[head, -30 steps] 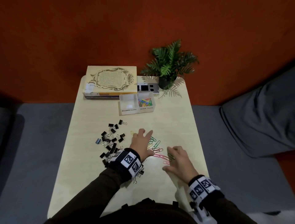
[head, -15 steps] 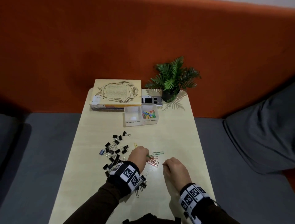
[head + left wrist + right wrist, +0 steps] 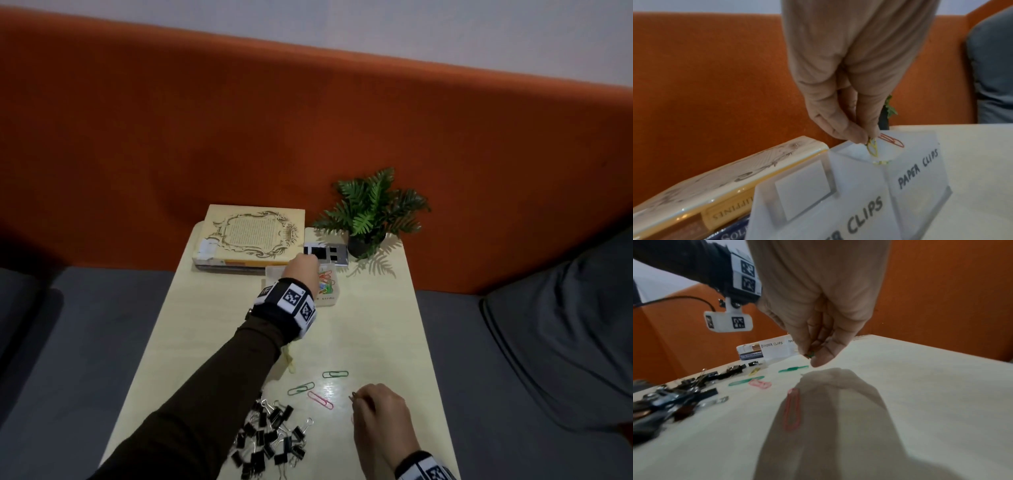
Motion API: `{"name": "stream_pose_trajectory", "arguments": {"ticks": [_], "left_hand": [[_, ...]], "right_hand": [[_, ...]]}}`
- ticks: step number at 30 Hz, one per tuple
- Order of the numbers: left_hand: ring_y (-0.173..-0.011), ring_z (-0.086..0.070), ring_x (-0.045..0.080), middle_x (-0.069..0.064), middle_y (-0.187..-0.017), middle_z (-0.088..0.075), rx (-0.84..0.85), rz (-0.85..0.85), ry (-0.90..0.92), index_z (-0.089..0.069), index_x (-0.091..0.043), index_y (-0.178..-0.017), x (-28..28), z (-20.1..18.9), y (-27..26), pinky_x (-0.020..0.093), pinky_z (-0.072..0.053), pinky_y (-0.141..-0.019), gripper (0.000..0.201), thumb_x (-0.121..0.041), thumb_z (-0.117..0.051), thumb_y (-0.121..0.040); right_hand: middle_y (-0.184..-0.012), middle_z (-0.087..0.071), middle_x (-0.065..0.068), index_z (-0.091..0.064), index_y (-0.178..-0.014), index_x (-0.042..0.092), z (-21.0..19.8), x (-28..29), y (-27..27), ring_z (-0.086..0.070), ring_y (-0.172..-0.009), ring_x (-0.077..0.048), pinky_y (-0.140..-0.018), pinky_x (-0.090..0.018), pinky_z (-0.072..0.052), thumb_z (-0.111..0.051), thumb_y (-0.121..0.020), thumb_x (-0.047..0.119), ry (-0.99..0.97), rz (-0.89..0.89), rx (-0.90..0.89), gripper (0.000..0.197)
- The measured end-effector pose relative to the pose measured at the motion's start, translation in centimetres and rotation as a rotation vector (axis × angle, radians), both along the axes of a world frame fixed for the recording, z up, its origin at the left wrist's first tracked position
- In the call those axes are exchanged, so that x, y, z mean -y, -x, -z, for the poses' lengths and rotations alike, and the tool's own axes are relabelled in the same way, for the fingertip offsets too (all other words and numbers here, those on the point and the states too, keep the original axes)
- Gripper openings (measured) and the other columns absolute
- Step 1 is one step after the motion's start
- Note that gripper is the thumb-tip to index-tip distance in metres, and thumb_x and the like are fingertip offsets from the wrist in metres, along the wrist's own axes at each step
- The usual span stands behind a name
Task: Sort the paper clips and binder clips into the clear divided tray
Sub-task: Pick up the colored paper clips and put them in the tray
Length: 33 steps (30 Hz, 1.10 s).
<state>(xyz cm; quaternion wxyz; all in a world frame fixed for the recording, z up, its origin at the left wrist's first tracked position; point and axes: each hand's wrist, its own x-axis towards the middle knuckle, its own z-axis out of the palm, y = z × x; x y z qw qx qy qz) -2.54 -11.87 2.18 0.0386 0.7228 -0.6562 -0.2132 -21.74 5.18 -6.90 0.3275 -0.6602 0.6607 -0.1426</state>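
Observation:
My left hand [image 3: 306, 265] [image 3: 867, 140] is stretched out over the clear divided tray [image 3: 327, 299] [image 3: 920, 183] and pinches a yellow paper clip [image 3: 872, 147] above it. The tray's right compartment, labelled PAPER CLIPS, holds coloured paper clips [image 3: 325, 281]. My right hand [image 3: 378, 416] [image 3: 813, 356] hovers near the table's front and pinches a green paper clip [image 3: 809, 355]. Loose paper clips lie in front of it: green ones [image 3: 335, 374] [image 3: 300, 389], a pink one [image 3: 320, 400] and a red one [image 3: 791, 408]. A pile of black binder clips [image 3: 270, 442] lies at the front left.
A book [image 3: 255, 234] lies at the table's back left, touching the tray. A potted fern [image 3: 371, 212] stands at the back right, with a small black-and-white card [image 3: 325, 253] beside it. Grey cushions flank the table [image 3: 376, 335], and an orange backrest rises behind.
My left hand has left the clip pile and reached forward to the tray with a clip. My right hand stayed near the front, pinching a clip. The head view tilted up.

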Motion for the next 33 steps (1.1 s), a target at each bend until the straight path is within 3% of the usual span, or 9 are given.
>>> {"name": "stream_pose_trajectory", "arguments": {"ticks": [5,9,16,19,22,25,28,30,33], "left_hand": [[-0.110,-0.063,0.035,0.021,-0.118,-0.065,0.053,0.044,-0.061,-0.061,0.004,-0.111,1.5,0.8,0.8,0.038,-0.052,-0.091,0.020,-0.006,-0.055,-0.095],[-0.103,-0.065,0.034,0.020,-0.114,-0.067,-0.038,0.006,0.019,-0.064,0.001,-0.114,0.3,1.2,-0.8,0.039,-0.055,-0.091,0.023,-0.006,-0.057,-0.093],[-0.110,-0.062,0.028,0.012,-0.119,-0.067,0.041,0.231,-0.075,-0.066,-0.012,-0.117,-6.9,4.3,-3.8,0.036,-0.051,-0.095,0.028,-0.005,-0.058,-0.091],[-0.111,-0.058,0.029,0.009,-0.119,-0.064,0.168,0.348,-0.132,-0.068,-0.015,-0.113,-9.0,5.7,-4.2,0.039,-0.049,-0.091,0.024,-0.012,-0.056,-0.093],[-0.103,-0.060,0.029,0.006,-0.109,-0.066,0.293,0.466,-0.154,-0.071,-0.016,-0.098,-10.0,6.7,-4.0,0.037,-0.049,-0.081,0.027,0.000,-0.056,-0.082],[-0.103,-0.062,0.027,0.004,-0.112,-0.068,0.314,0.491,-0.133,-0.071,-0.020,-0.104,-10.1,7.2,-3.8,0.037,-0.049,-0.085,0.027,-0.006,-0.057,-0.086],[-0.102,-0.064,0.028,0.006,-0.112,-0.068,0.304,0.459,-0.129,-0.070,-0.016,-0.104,-10.0,7.5,-3.3,0.037,-0.049,-0.087,0.018,-0.016,-0.056,-0.092],[-0.102,-0.064,0.027,0.006,-0.110,-0.069,0.303,0.420,-0.135,-0.070,-0.014,-0.104,-10.4,7.5,-2.8,0.036,-0.049,-0.087,0.018,-0.021,-0.057,-0.093],[-0.098,-0.064,0.028,0.008,-0.104,-0.069,0.250,0.364,-0.141,-0.068,-0.010,-0.096,-11.6,7.5,-1.9,0.036,-0.048,-0.081,0.028,-0.036,-0.060,-0.089]], "right_hand": [[-0.077,-0.069,-0.001,-0.059,-0.064,0.029,-3.1,3.0,-1.2,-0.062,-0.073,-0.018,-0.069,-0.031,-0.051,-0.062,-0.078,0.009,0.028,0.050,0.087,0.025],[-0.081,-0.072,-0.017,-0.068,-0.079,0.006,-5.0,9.8,-3.7,-0.065,-0.077,-0.033,-0.073,-0.039,-0.053,-0.065,-0.080,0.005,0.202,-0.016,0.096,0.003],[-0.099,-0.068,-0.025,-0.064,-0.102,0.001,-6.2,18.6,-9.3,-0.061,-0.094,-0.038,-0.079,-0.040,-0.050,-0.054,-0.088,0.008,0.168,-0.189,-0.095,0.019],[-0.111,-0.063,-0.024,-0.056,-0.117,0.006,-5.8,17.4,-8.7,-0.057,-0.102,-0.037,-0.084,-0.041,-0.047,-0.051,-0.086,0.003,0.250,-0.297,-0.097,0.031],[-0.106,-0.064,-0.023,-0.061,-0.108,0.004,-4.0,13.5,-6.0,-0.060,-0.095,-0.037,-0.083,-0.039,-0.048,-0.051,-0.083,-0.001,0.231,-0.345,-0.046,0.027],[-0.101,-0.063,-0.018,-0.064,-0.098,0.005,-1.7,8.3,-3.4,-0.059,-0.095,-0.035,-0.082,-0.041,-0.049,-0.050,-0.084,0.000,0.070,-0.447,-0.080,0.020],[-0.107,-0.056,-0.009,-0.060,-0.103,0.010,-0.5,4.2,-2.3,-0.051,-0.100,-0.028,-0.085,-0.040,-0.047,-0.051,-0.089,0.018,0.012,-0.500,-0.124,0.018],[-0.111,-0.054,-0.004,-0.057,-0.107,0.012,-0.2,2.4,-2.5,-0.046,-0.102,-0.022,-0.087,-0.035,-0.045,-0.055,-0.087,0.035,0.036,-0.483,-0.131,0.031],[-0.102,-0.058,-0.005,-0.058,-0.095,0.013,0.0,1.1,-3.5,-0.051,-0.093,-0.025,-0.077,-0.038,-0.048,-0.065,-0.077,0.037,0.101,-0.479,-0.172,0.030]]}}
